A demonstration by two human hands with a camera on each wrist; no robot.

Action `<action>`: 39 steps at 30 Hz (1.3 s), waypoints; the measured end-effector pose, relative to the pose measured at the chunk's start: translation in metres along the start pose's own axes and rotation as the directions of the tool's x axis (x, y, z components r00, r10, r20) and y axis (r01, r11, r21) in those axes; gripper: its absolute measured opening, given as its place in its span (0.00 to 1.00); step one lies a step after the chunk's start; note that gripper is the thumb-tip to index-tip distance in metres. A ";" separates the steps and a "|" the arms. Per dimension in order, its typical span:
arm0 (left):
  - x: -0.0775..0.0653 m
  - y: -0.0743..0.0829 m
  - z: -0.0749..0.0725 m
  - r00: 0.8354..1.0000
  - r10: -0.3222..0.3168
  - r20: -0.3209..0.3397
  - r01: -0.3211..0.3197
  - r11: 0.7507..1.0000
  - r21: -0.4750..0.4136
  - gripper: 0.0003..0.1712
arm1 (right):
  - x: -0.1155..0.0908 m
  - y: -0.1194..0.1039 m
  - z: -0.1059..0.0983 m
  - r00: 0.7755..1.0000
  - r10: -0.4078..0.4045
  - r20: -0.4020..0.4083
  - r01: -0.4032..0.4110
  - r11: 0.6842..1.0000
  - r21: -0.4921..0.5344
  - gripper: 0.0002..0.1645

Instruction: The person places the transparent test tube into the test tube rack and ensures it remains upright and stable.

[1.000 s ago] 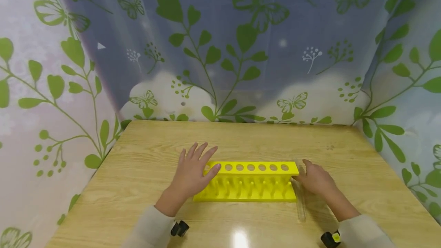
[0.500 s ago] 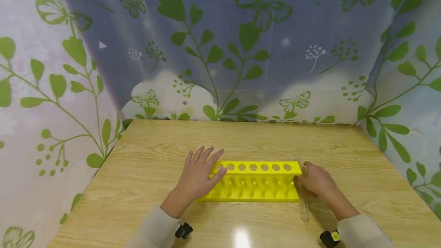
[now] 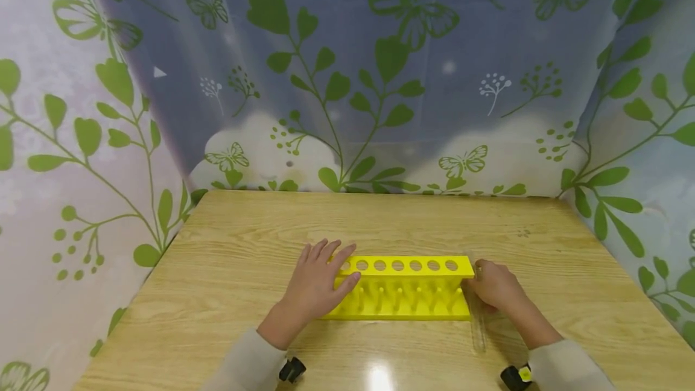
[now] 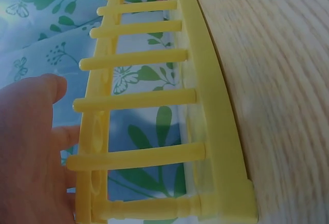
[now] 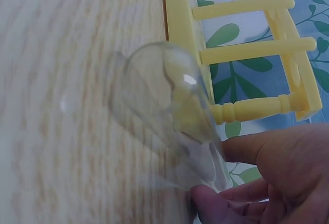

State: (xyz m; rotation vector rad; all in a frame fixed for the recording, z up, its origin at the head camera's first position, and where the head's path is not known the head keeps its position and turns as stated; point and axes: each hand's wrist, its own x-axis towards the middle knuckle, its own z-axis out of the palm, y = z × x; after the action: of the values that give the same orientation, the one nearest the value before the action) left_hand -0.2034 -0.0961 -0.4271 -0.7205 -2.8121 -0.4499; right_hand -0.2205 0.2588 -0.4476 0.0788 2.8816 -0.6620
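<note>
A yellow test tube rack (image 3: 407, 309) stands lengthwise before me, with a row of round holes in its top bar and pegs along it. My left hand (image 3: 317, 285) rests over its left end, fingers spread. In the left wrist view the thumb (image 4: 54, 88) is apart from the fingers, which reach past the top bar. At the rack's right end, my right hand (image 3: 496, 287) pinches a clear test tube (image 3: 478, 330). The right wrist view shows the tube (image 5: 164, 95) low over the wood, rounded end toward the camera, with thumb (image 5: 208, 203) and fingers at its side.
The rack stands on a wooden table (image 3: 260, 216). A printed curtain (image 3: 347, 77) with leaves and butterflies hangs along the back edge, and similar patterned sheets flank both sides. Dark wrist cameras (image 3: 292, 370) sit by both sleeves.
My left hand has slid a little to the right along the rack. The right index finger has come down slightly against the tube. Rack and tube stay in nearly the same place.
</note>
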 end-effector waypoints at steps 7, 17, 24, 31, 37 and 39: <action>-0.001 0.001 0.003 1.000 -0.001 -0.005 0.001 1.000 0.001 0.31 | 0.001 0.000 0.001 1.000 -0.009 0.006 0.008 0.999 0.032 0.34; -0.002 0.000 0.009 1.000 0.007 -0.022 -0.006 0.998 0.058 0.30 | 0.000 0.001 -0.003 0.999 0.040 0.005 -0.040 0.994 0.104 0.34; -0.001 -0.001 0.012 0.994 0.063 -0.084 -0.051 0.988 0.143 0.28 | 0.003 0.005 -0.017 0.998 -0.018 -0.056 0.026 0.991 0.134 0.34; -0.001 0.000 0.014 0.995 0.056 -0.088 -0.041 0.987 0.157 0.28 | 0.001 0.001 -0.032 0.995 -0.007 -0.104 0.029 0.976 0.215 0.38; -0.002 -0.001 0.016 0.994 0.046 -0.102 -0.030 0.987 0.156 0.29 | 0.004 -0.001 -0.038 0.986 -0.007 -0.168 0.049 0.968 0.247 0.38; -0.002 -0.001 0.017 0.993 0.043 -0.106 -0.027 0.988 0.151 0.28 | 0.004 -0.003 -0.039 0.980 -0.004 -0.199 0.058 0.962 0.266 0.38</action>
State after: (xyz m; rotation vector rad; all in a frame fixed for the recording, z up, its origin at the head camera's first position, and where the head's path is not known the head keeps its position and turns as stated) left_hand -0.2043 -0.0925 -0.4435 -0.6907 -2.6923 -0.2597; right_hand -0.2313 0.2734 -0.4124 0.1447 2.9619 -1.1116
